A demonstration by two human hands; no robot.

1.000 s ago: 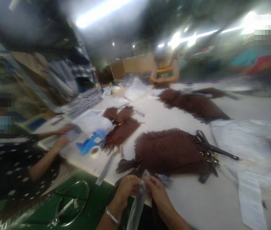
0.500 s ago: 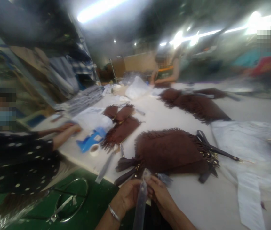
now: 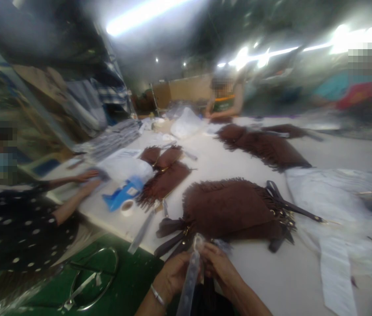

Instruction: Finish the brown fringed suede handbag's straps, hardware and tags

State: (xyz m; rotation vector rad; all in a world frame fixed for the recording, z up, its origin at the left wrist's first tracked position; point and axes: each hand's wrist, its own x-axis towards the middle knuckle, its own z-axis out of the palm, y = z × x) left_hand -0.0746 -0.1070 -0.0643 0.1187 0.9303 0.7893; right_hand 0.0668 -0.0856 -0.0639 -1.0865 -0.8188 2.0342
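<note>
My left hand (image 3: 175,273) and my right hand (image 3: 217,264) meet at the near edge of the white table (image 3: 265,276). Both pinch the top of a narrow clear plastic sleeve (image 3: 190,276) that hangs down between them. A silver bangle sits on my left wrist. Just beyond my fingers lies a brown fringed suede bag (image 3: 232,208) with dark straps (image 3: 169,239) trailing toward my hands and metal hardware at its right end.
More brown fringed bags (image 3: 164,169) (image 3: 265,145) lie further up the table. A tape roll (image 3: 128,207), a blue packet (image 3: 120,195) and white plastic bags (image 3: 334,197) are nearby. A person in a dotted top (image 3: 17,219) sits at left; another person (image 3: 225,98) works at the far end.
My hands have stayed at the table edge, working the top of the plastic sleeve. The person at left has shifted their hands slightly on the table.
</note>
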